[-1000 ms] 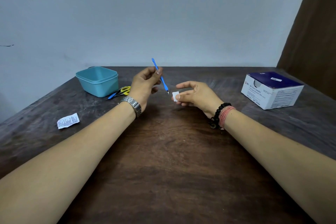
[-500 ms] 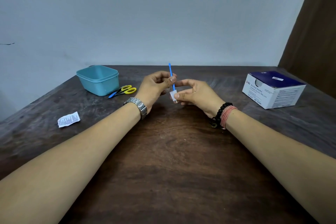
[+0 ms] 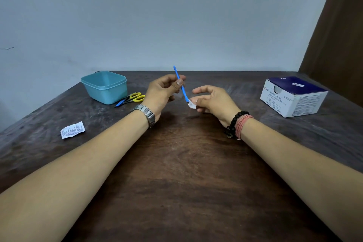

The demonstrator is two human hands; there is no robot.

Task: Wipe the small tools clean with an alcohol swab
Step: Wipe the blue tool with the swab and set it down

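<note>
The alcohol swab, a small white folded pad, is pinched between the thumb and a fingertip of the right hand, while the remaining fingers are held loosely curled above it. The lower tip of the blue tool is buried in that pad. The thin shaft is gripped near its middle by the thumb and fingers of the left hand and is tilted, its upper end leaning away toward the far edge of the tabletop. Both hands are held above the middle of the tabletop, nearer its far edge.

Several failures can be foreseen. The swab is held only by a light pinch on a small damp pad, so it may be dragged out of the fingers if the tool is pulled through too firmly. The shaft looks slender, so it could be bent or could twist in the left hand's grip under side pressure. The part hidden under the gripping fingers is likely to be left unwiped unless the hold is shifted.

Further out, the yellow-handled scissors and another blue tool lie beside the teal container toward the far left corner, a torn wrapper lies near the left edge, and the box of alcohol swabs stands toward the far right corner. These are well apart from the hands, so they are unlikely to be knocked.
</note>
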